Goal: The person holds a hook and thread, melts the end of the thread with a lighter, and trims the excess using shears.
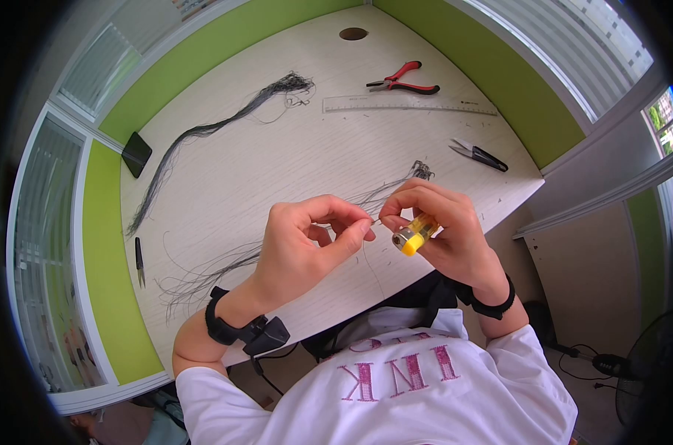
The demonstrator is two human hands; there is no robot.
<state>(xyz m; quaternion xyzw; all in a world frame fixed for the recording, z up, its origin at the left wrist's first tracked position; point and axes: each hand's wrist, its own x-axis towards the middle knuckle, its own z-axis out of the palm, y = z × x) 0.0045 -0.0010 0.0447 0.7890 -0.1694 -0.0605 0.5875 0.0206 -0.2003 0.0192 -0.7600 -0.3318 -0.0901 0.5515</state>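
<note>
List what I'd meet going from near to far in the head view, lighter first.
Yellow lighter in the right hand → black-handled snips → clear ruler → red-and-black pliers → round hole.

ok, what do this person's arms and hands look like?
Left hand and right hand are ungloved. Left sleeve and right sleeve: white, short. Left wrist strap: black, with a blocky black module; a black cable shows below it. Right wrist strap: also black.
</note>
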